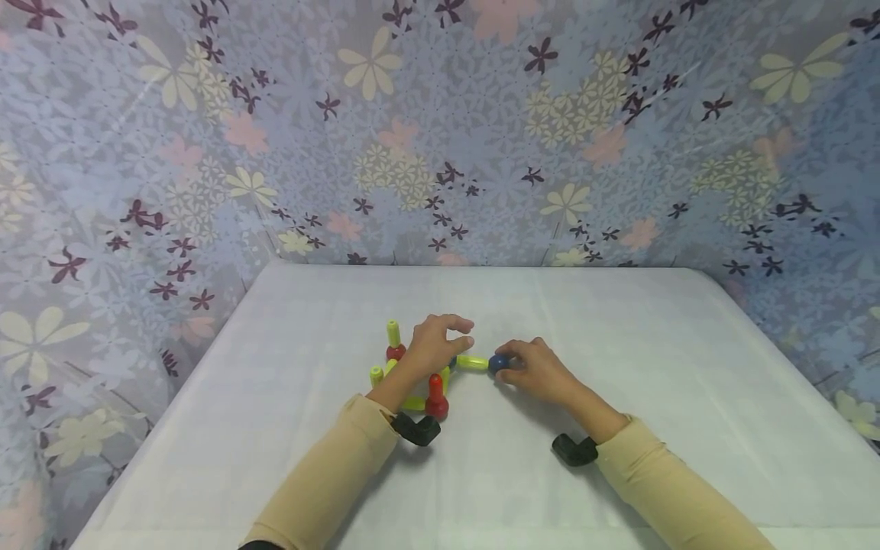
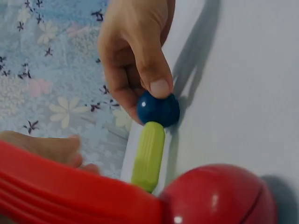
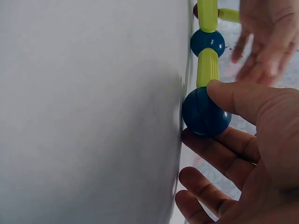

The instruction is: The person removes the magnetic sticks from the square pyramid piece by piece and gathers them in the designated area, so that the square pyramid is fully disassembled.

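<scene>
Head view: right hand [image 1: 539, 371] pinches blue ball [image 1: 496, 364] — lime rod [image 1: 473, 363] runs lengthwise left, toward the loose, empty left hand [image 1: 435, 344]

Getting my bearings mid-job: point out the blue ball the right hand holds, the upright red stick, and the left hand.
Blue ball [image 3: 202, 113]: right wrist view, middle of its surface.
Red stick [image 1: 436, 388]: head view, middle of its shaft.
Left hand [image 1: 435, 344]: head view, back of the hand.

red ball [image 2: 222, 196] cut off, left wrist view.
</scene>
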`<control>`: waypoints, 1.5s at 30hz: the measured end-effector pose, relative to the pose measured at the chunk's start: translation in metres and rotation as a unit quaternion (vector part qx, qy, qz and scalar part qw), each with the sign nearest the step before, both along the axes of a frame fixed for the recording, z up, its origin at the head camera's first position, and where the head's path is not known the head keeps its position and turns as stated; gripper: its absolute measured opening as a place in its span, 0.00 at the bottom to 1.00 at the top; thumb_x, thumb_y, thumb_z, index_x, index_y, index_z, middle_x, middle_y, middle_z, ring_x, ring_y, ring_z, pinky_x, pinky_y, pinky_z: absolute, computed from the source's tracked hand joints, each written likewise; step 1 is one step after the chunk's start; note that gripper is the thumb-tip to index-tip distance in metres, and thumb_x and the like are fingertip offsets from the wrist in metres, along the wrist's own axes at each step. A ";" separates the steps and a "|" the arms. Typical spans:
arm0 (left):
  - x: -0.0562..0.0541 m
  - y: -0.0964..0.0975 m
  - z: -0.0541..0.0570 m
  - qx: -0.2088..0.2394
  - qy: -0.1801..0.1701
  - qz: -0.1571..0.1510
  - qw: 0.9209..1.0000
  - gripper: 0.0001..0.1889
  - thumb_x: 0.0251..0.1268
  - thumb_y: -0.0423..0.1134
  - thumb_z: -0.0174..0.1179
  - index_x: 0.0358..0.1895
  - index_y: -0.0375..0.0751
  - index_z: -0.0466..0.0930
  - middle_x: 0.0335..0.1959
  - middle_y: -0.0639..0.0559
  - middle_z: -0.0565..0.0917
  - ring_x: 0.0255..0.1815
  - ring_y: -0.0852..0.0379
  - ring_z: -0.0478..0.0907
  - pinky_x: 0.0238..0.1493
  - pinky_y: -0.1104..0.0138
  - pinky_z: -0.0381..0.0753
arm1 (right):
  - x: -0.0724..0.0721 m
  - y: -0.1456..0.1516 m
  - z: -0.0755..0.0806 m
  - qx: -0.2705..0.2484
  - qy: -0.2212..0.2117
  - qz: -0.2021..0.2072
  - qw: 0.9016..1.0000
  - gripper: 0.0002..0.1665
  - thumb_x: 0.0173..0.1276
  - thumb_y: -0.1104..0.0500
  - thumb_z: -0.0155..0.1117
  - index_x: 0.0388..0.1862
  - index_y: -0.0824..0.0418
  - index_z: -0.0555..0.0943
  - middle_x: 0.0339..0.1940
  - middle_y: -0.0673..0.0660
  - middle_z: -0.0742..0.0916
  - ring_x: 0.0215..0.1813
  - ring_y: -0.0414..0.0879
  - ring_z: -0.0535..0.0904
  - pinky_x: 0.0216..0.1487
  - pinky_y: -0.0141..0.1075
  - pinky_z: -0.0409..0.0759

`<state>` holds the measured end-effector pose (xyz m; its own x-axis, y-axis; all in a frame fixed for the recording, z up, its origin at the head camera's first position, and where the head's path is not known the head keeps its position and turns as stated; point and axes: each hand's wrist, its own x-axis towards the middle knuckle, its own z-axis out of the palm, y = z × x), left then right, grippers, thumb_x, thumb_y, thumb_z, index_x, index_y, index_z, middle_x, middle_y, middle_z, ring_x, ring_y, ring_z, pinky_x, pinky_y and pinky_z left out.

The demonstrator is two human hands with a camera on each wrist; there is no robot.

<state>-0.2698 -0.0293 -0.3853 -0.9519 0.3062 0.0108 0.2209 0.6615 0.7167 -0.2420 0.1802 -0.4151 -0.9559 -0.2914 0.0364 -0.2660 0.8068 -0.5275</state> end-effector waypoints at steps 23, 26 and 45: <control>-0.008 -0.001 -0.023 -0.162 -0.013 -0.050 0.985 0.17 0.56 0.47 0.66 0.50 0.56 0.83 0.52 0.56 0.84 0.60 0.52 0.72 0.67 0.51 0.57 | 0.000 -0.003 -0.002 -0.014 0.008 0.003 1.000 0.23 0.57 0.53 0.69 0.52 0.57 0.80 0.47 0.56 0.86 0.42 0.47 0.69 0.39 0.35 0.66; -0.008 -0.001 -0.026 -0.168 0.004 -0.054 0.984 0.15 0.56 0.48 0.66 0.49 0.57 0.84 0.50 0.57 0.84 0.56 0.53 0.72 0.65 0.52 0.58 | -0.001 -0.004 -0.003 -0.013 0.011 0.002 1.000 0.23 0.58 0.53 0.69 0.52 0.58 0.80 0.47 0.56 0.86 0.42 0.47 0.69 0.39 0.35 0.66; -0.002 -0.001 -0.027 -0.157 0.035 -0.046 0.986 0.13 0.55 0.47 0.66 0.45 0.54 0.85 0.46 0.57 0.85 0.52 0.55 0.73 0.65 0.55 0.59 | 0.002 -0.007 0.002 0.020 0.011 -0.006 1.000 0.23 0.58 0.51 0.69 0.51 0.58 0.80 0.45 0.54 0.86 0.42 0.46 0.72 0.40 0.38 0.70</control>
